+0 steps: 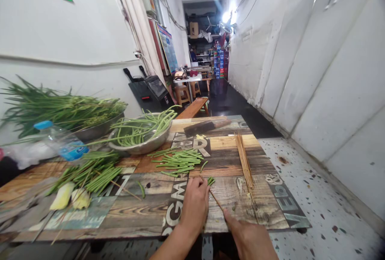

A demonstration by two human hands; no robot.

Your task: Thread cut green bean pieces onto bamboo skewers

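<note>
My left hand (197, 198) is closed at the front middle of the patterned table, its fingers round a few short cut green bean pieces (211, 181). My right hand (245, 234), to its right at the table's front edge, grips a thin brown skewer (217, 200) whose tip reaches the beans at my left fingers. Beyond my left hand lies a pile of cut green beans (179, 161). A bundle of skewers (244, 159) rests on the right part of the table. Bean skewers (102, 175) are heaped at the left.
A metal bowl (140, 147) of long beans stands behind the bean pile. A knife (200, 127) lies near the far edge. At left are leafy greens (66, 107), a water bottle (64, 143), two pale yellow vegetable pieces (62, 196) and a grey cloth (33, 208).
</note>
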